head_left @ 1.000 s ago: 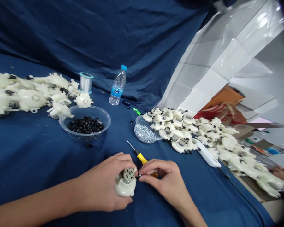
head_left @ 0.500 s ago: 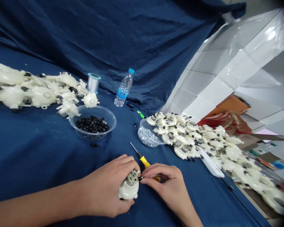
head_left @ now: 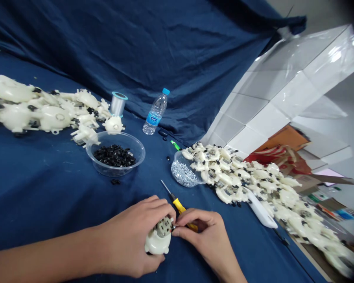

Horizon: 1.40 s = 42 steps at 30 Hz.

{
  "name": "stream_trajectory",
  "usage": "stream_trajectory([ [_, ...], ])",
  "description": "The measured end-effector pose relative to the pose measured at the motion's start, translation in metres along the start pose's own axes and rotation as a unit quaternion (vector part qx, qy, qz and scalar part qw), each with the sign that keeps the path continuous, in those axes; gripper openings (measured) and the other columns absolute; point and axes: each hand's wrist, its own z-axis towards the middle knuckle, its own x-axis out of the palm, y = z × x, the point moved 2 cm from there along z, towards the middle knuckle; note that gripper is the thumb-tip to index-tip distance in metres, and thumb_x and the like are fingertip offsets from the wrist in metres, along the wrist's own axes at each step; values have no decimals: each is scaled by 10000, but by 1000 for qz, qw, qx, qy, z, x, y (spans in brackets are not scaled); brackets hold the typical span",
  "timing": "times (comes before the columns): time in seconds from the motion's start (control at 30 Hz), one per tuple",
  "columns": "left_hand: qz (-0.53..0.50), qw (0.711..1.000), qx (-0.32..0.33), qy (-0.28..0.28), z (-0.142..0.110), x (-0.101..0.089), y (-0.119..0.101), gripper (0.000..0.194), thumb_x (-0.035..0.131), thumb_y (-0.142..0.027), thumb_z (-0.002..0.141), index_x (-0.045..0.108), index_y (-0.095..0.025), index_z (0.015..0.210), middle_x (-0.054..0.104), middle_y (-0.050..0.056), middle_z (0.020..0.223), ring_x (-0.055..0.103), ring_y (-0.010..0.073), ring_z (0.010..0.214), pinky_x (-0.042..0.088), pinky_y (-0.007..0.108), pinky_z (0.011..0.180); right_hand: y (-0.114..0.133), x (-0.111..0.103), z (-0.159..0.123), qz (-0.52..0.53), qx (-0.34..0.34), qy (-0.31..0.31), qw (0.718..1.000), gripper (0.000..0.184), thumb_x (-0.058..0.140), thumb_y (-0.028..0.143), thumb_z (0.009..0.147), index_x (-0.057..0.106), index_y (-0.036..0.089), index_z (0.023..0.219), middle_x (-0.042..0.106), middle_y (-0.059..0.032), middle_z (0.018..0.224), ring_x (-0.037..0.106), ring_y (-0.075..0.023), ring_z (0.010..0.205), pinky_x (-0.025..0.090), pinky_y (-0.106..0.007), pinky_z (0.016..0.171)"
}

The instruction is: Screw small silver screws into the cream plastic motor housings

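Observation:
My left hand (head_left: 129, 236) grips a cream-white plastic housing (head_left: 157, 243) with a metal-and-dark insert on its top face. My right hand (head_left: 203, 232) pinches a tiny dark piece (head_left: 173, 226) against the side of that housing, and the fingers hide most of it. A yellow-handled screwdriver (head_left: 178, 205) lies under my right hand, its thin shaft pointing away from me.
A clear bowl of black parts (head_left: 115, 162) and a clear bowl of small silver screws (head_left: 183, 173) stand beyond my hands on the blue cloth (head_left: 47, 188). Heaps of white plastic assemblies (head_left: 238, 177) lie to the right and left. A water bottle (head_left: 155, 113) and a spool (head_left: 118, 104) stand behind.
The whole view has drifted slightly as my head moved. The housing has turned a little in my left hand, while my right hand stays pinched at its side.

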Motion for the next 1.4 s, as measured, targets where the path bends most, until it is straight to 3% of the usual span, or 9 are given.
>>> stream_trajectory([
  [0.3,-6,1000,-12,-4,1,1,2,355,697,-116,624,544,-220,927,560,-45,911,536,166,878,378,361,950,-3,1,0,27,40,-13,999,256,942,139,521,753,224,672,779,7,726,724,-116,671,544,-126,655],
  [0.53,-13,1000,-25,-2,0,1,0,335,704,-117,607,533,-221,876,547,-48,884,538,170,882,385,346,946,3,-4,-2,-4,12,-2,1000,250,931,163,552,769,227,730,781,-14,765,727,-146,723,566,-172,698],
  [0.73,1,999,-42,1,-1,-1,-1,394,691,-132,633,569,-233,993,571,-29,962,564,194,951,348,394,1052,4,-26,2,-162,-88,-73,980,228,850,260,692,781,234,908,712,-52,939,654,-167,755,554,-260,645],
  [0.83,3,1000,-31,1,0,-1,-1,395,679,-128,632,567,-222,999,577,-15,975,563,208,968,362,410,1045,-1,-24,4,-286,-65,-45,955,272,790,263,761,770,247,1032,678,-51,905,621,-185,759,507,-285,622],
  [0.93,0,999,-35,1,0,-2,-2,394,670,-139,625,569,-217,998,575,4,980,550,228,971,416,406,977,-3,-23,3,-308,-57,-33,949,170,656,265,884,771,226,1004,671,-59,864,624,-190,751,498,-315,680],
  [1.1,-3,999,-52,7,0,-4,-5,410,667,-136,614,577,-226,1004,580,8,1000,553,232,982,417,406,1004,-2,-51,-1,-132,-62,-182,972,269,821,348,754,762,221,984,708,-77,1000,663,-227,884,529,-326,781],
  [1.2,6,998,-54,6,-1,-5,-6,406,660,-144,616,582,-229,1005,596,19,1058,555,251,1034,402,422,1042,11,-67,0,50,-60,-278,957,369,894,339,662,757,246,992,709,-46,1001,653,-203,884,536,-301,779],
  [1.27,6,999,-51,7,-1,-6,-6,402,659,-140,616,583,-227,1001,602,18,1057,565,243,1015,367,435,1083,28,-63,5,150,-90,-275,945,292,851,363,723,741,256,972,671,-29,989,638,-194,928,534,-306,828],
  [1.4,-5,998,-61,9,-2,-4,-5,388,650,-127,624,579,-228,991,591,7,998,560,221,959,402,414,1034,66,-28,12,269,-127,-146,944,145,674,321,889,665,271,1024,530,-8,939,549,-116,738,518,-274,722],
])
